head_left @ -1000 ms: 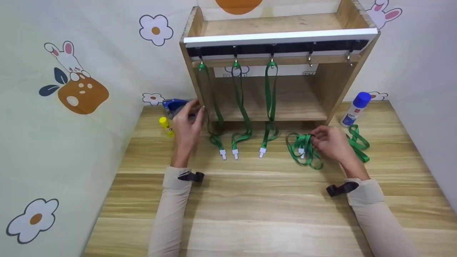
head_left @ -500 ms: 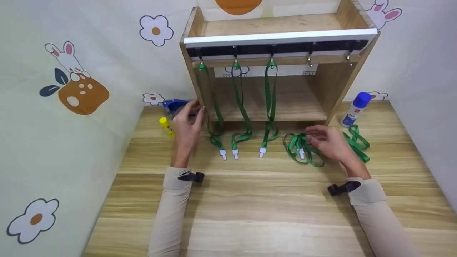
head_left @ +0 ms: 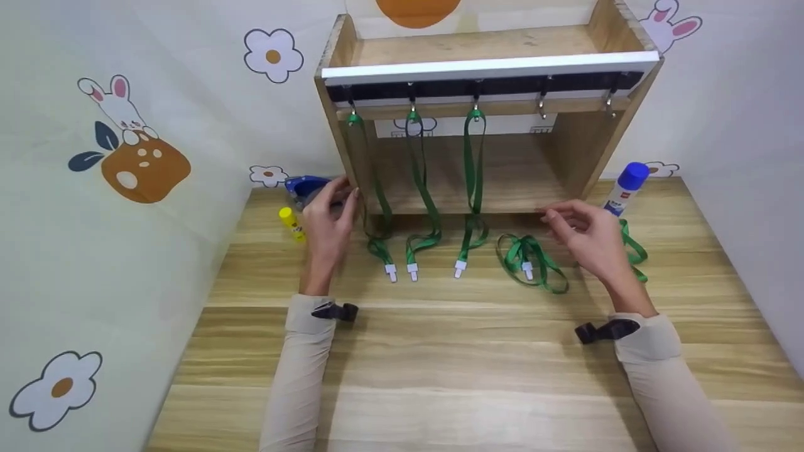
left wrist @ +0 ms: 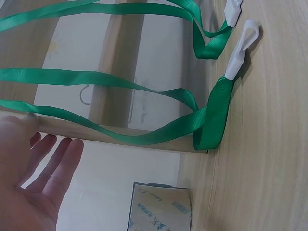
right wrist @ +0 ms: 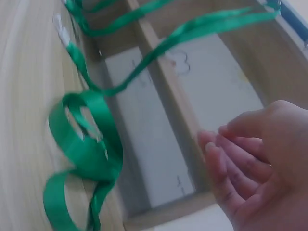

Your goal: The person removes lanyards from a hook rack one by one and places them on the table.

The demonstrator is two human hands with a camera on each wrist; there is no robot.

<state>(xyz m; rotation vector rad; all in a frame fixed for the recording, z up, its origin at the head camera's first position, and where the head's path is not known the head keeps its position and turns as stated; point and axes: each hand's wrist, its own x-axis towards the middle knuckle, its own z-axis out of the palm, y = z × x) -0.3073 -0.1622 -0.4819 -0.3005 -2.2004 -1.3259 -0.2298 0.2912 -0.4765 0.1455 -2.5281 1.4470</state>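
Note:
My left hand (head_left: 330, 226) rests at the left side of a wooden shelf unit (head_left: 496, 182), thumb at the front edge of its side panel and fingers extended along the outer face. Three green lanyards (head_left: 468, 169) hang from hooks on the shelf's front rail, their white clips reaching the table. My right hand (head_left: 593, 242) hovers near the shelf's lower right front, fingers loosely bent with nothing held. Below and left of it, a coiled green lanyard (right wrist: 96, 120) lies on the table with its white clip (head_left: 527, 271). Another green lanyard (head_left: 637, 251) is partly hidden behind this hand.
Two bare metal hooks (head_left: 543, 108) are at the right of the rail. A blue-capped glue stick (head_left: 619, 194) stands right of the shelf. On the left are a small yellow glue stick (head_left: 290, 221) and a blue object (head_left: 304, 187) partly behind the left hand. Printed walls enclose the wooden table.
My right hand has let go of the coiled lanyard and moved up and slightly right, towards the shelf. The lanyard stays on the table. My left hand has stayed in place.

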